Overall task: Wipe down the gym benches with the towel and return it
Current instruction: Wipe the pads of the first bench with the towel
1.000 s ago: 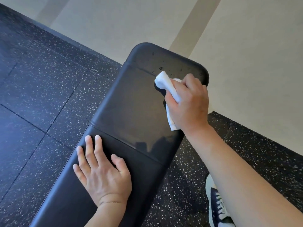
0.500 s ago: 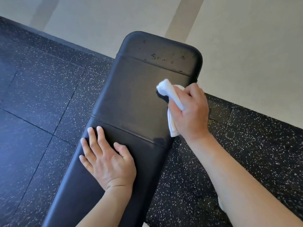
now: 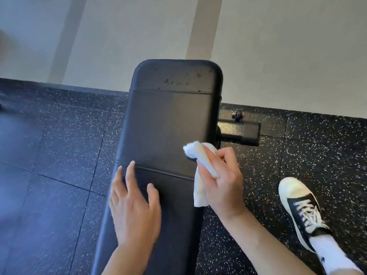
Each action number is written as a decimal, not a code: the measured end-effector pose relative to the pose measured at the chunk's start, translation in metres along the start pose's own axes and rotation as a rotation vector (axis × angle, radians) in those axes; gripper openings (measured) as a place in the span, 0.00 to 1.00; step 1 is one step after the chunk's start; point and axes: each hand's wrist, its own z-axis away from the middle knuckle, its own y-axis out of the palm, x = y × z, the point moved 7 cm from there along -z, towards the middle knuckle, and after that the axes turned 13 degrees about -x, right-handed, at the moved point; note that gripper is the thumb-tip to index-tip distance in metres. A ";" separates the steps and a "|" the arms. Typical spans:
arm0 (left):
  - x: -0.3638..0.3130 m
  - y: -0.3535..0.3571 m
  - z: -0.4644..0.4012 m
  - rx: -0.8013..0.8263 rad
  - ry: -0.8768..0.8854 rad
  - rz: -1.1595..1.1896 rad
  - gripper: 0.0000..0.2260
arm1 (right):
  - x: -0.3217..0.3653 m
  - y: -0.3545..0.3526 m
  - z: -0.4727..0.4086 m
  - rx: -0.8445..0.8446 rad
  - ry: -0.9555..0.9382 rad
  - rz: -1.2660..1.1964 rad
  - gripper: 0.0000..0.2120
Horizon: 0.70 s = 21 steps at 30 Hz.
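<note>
A black padded gym bench [image 3: 166, 120] runs from the bottom of the view up to the wall, with small specks near its far end. My right hand [image 3: 222, 179] grips a bunched white towel [image 3: 198, 155] against the bench's right edge, about halfway along the pad; the towel's loose end hangs down over the side. My left hand [image 3: 133, 201] lies flat on the near part of the pad with its fingers spread, fingertips at the seam.
Black speckled rubber floor tiles [image 3: 59, 155] surround the bench. A beige wall [image 3: 278, 46] rises just behind its far end. The bench's black metal foot [image 3: 240, 132] sticks out to the right. My shoe [image 3: 299, 207] stands on the floor at the right.
My right hand has dragged the towel back along the right edge, from near the far end toward me. The view has turned, so the bench now points straight up. My left hand stays on the pad.
</note>
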 end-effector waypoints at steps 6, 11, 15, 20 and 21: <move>-0.076 0.032 -0.018 0.056 0.494 -0.007 0.28 | -0.036 0.012 -0.051 -0.020 0.131 0.020 0.14; -0.078 0.047 -0.013 -0.067 0.464 0.049 0.29 | -0.052 0.029 -0.099 -0.144 0.259 -0.001 0.11; -0.080 0.045 -0.013 -0.076 0.474 0.057 0.29 | -0.039 0.011 -0.040 -0.129 0.338 -0.052 0.06; -0.081 0.044 -0.014 -0.071 0.444 0.074 0.30 | -0.032 -0.005 0.025 -0.067 0.433 -0.095 0.10; -0.081 0.044 -0.015 -0.072 0.444 0.071 0.30 | -0.034 -0.003 0.020 -0.052 0.424 -0.087 0.10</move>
